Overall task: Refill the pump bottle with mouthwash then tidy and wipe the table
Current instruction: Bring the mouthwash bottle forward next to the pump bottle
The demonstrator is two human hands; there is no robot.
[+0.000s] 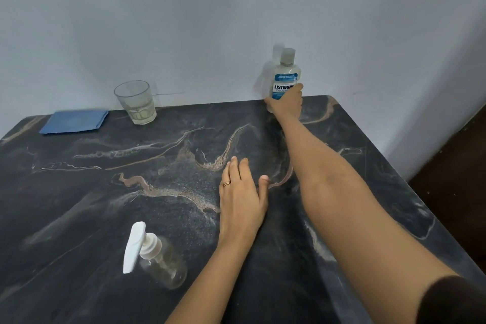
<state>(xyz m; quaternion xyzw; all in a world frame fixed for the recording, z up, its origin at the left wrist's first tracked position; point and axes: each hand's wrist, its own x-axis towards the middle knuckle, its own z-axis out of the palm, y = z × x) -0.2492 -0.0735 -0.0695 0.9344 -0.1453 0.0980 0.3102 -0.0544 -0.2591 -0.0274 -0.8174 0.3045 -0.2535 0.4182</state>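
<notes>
Head view: right hand [286, 104] grips upright mouthwash bottle [285, 77].

Far right in the scene, the mouthwash bottle [285, 79] that your right hand [286, 104] grips has a blue and white label. It reads "LISTERINE" in dark capitals, then "COOL M", the rest hidden behind your thumb. Small print above is too fine to read.

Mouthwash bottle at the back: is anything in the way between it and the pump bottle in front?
No object is. The right hand grips the mouthwash bottle; only the left hand, flat over the table, lies near the path to the pump bottle. The glass and blue cloth sit well left.
</notes>
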